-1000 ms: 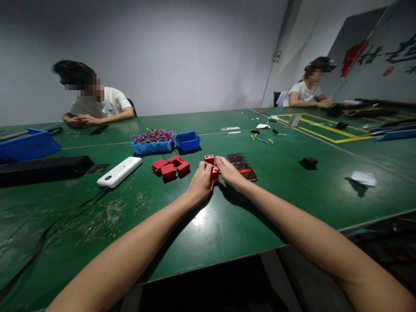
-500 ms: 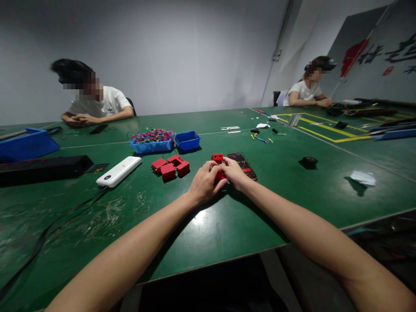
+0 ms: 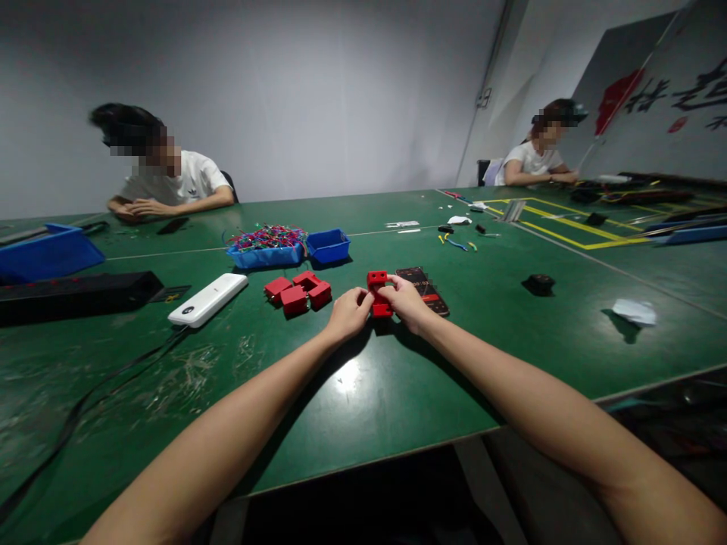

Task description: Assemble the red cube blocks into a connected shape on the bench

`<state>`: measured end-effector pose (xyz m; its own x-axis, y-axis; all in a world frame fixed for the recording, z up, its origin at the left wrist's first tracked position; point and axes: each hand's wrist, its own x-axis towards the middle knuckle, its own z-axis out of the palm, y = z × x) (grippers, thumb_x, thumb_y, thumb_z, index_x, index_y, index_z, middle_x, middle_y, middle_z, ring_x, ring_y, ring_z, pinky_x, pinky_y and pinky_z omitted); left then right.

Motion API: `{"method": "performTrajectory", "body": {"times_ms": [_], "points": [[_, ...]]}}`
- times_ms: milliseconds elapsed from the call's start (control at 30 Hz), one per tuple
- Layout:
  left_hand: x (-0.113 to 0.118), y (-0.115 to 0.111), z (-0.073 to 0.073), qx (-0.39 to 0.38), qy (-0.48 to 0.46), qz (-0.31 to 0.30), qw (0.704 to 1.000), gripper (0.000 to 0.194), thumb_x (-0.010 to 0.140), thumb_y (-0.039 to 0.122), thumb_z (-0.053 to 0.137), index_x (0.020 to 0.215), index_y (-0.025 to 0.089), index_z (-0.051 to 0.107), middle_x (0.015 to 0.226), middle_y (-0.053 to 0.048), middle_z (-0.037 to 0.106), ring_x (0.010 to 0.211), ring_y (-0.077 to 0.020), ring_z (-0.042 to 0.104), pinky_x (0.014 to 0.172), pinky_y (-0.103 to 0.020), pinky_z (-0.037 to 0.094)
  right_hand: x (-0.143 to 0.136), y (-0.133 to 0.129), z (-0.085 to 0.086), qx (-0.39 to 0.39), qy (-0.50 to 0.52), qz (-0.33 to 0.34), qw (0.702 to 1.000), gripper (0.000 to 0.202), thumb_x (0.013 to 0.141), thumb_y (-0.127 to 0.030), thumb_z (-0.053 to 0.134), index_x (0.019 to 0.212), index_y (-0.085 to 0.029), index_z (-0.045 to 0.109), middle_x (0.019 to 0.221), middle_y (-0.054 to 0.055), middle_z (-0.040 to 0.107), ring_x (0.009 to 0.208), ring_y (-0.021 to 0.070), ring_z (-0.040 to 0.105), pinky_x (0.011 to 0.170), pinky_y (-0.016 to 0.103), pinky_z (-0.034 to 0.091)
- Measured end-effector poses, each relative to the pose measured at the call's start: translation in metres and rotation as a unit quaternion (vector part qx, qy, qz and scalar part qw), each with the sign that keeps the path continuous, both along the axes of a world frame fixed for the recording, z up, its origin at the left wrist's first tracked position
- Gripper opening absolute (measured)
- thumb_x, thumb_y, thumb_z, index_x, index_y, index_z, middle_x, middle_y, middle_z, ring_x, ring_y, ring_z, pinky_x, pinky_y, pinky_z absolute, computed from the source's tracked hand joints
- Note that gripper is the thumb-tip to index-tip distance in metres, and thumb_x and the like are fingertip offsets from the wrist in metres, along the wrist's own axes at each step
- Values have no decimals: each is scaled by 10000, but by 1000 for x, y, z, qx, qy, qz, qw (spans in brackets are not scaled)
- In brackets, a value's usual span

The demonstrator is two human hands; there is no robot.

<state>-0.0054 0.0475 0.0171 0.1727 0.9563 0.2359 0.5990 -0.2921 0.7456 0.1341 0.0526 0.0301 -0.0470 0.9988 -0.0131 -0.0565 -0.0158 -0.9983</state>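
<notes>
A red C-shaped block [image 3: 377, 278] with two small holes in its top end is held just above the green table. My right hand [image 3: 404, 301] is closed on its right side, with the fingers reaching across the middle of the block. From the left, my left hand [image 3: 350, 312] has its curled fingertips pinched at the block's left edge. Behind my right hand lies a phone [image 3: 435, 300] with a timer on its lit screen. To the left, several similar red blocks [image 3: 294, 300] sit in a cluster, some showing small metal parts.
A blue bin heaped with coloured wires [image 3: 266, 260] stands beside a smaller blue bin [image 3: 328, 247]. A white power bank [image 3: 209, 300] trails a black cable at left. Farther right are a black object [image 3: 538, 284] and crumpled paper [image 3: 634, 311]. Two people sit across the table.
My left hand has drawn back left and down from over the block, baring more of it. The block now stands more upright in my right hand.
</notes>
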Motion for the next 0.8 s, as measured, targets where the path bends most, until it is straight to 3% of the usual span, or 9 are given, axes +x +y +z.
{"method": "performTrajectory", "body": {"times_ms": [300, 467, 800], "points": [[-3, 0, 3, 11, -82, 9, 997, 355, 861, 387, 487, 904, 123, 720, 823, -77, 726, 746, -178, 635, 710, -264, 462, 2, 2, -3, 23, 2, 48, 999, 461, 733, -104, 543, 1190, -148, 587, 687, -14, 659, 615, 132, 591, 673, 274, 507], [-4, 0, 4, 1, -72, 4, 997, 459, 871, 425, 433, 784, 91, 735, 672, -50, 677, 652, -159, 570, 634, -250, 402, 3, 4, -6, 32, 5, 56, 998, 441, 772, -114, 538, 1210, -146, 578, 703, -12, 649, 633, 125, 594, 653, 249, 495], [-3, 3, -1, 6, -68, -24, 997, 469, 888, 439, 384, 799, 107, 703, 710, -55, 663, 668, -154, 544, 614, -234, 383, 3, 7, -9, 71, -2, 68, 995, 402, 781, -131, 553, 1179, -156, 598, 695, -15, 647, 659, 128, 592, 654, 234, 478]]}}
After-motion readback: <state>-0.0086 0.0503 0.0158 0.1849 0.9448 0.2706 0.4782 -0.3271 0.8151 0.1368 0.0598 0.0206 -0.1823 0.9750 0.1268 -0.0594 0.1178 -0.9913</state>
